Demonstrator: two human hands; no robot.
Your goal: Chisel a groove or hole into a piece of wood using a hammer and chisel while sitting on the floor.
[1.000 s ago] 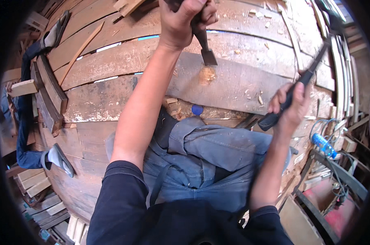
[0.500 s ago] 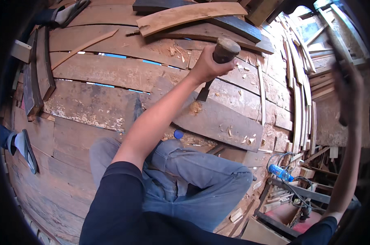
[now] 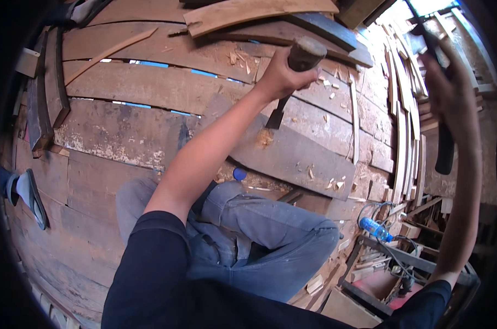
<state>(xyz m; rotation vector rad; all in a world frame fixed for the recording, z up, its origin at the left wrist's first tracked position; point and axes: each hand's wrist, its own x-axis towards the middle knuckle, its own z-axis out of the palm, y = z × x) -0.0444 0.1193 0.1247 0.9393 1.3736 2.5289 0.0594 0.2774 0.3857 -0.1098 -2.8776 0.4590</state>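
Note:
My left hand (image 3: 278,77) is closed around the round wooden handle of a chisel (image 3: 276,116). The chisel's blade points down onto a dark grey plank (image 3: 314,156), just above a pale chipped notch (image 3: 263,138). My right hand (image 3: 451,90) is lifted high at the right edge and grips a tool with a long black handle (image 3: 444,151), whose head is blurred and hard to make out. The right hand is well away from the chisel. My knees in blue jeans (image 3: 270,230) are bent below the plank.
Curved weathered boards (image 3: 128,131) with blue gaps fill the scene, strewn with wood chips. Thin wooden strips (image 3: 403,131) are stacked on the right and a loose plank (image 3: 254,11) lies at the top. Also here: a blue bottle (image 3: 375,228), a blue cap (image 3: 239,174) and a sandal (image 3: 33,196).
My right hand has swung up and out to the right with the black-handled tool. My left hand keeps the chisel on the plank; the view has shifted.

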